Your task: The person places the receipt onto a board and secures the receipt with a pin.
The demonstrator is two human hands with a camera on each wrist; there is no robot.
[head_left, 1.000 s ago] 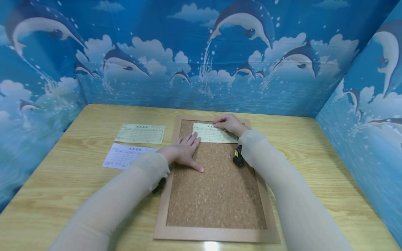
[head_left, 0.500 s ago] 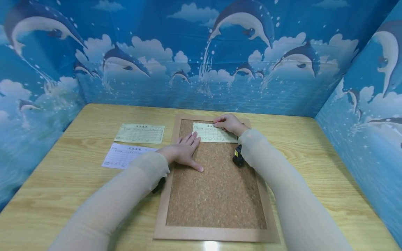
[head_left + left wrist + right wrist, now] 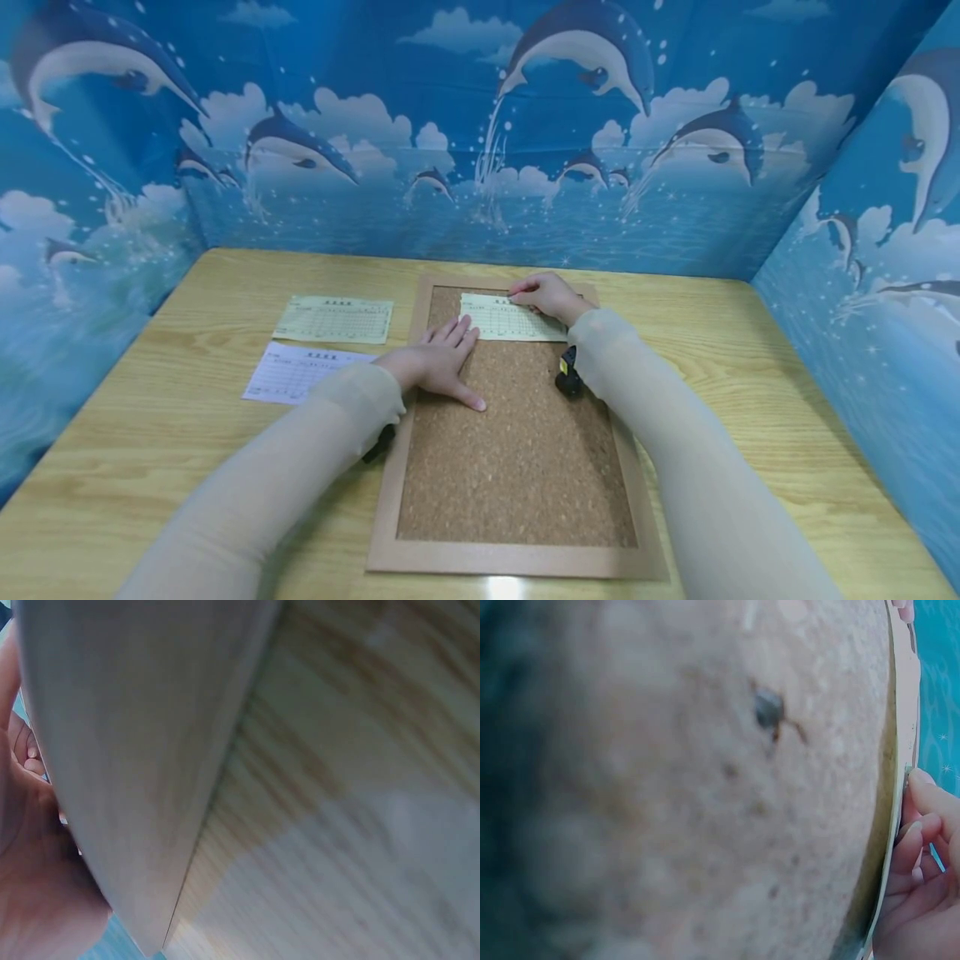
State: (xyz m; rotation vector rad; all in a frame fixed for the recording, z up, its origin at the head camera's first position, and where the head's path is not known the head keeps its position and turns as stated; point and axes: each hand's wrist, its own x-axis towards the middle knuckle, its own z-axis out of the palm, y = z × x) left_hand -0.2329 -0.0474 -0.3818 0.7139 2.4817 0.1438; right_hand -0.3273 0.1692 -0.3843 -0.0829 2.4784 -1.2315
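A framed cork board [image 3: 517, 467] lies on the table in the head view. Near its top is a pale green printed slip [image 3: 487, 321]. My left hand [image 3: 442, 367] rests on the board's left side with fingers spread, the fingertips on the slip's lower left corner. At the slip's top edge my right hand [image 3: 549, 298] pinches a small dark pin [image 3: 512, 294], mostly hidden by the fingers. In the right wrist view the right hand [image 3: 930, 855] sits at the slip's edge, fingers curled. The left wrist view shows part of the left hand [image 3: 37, 855] beside the frame.
Left of the board, a second green slip [image 3: 333, 320] and a white slip [image 3: 292, 375] lie on the wooden table [image 3: 150, 450]. The left forearm partly covers the white one. A dolphin-printed curtain [image 3: 480, 217] stands behind and at both sides.
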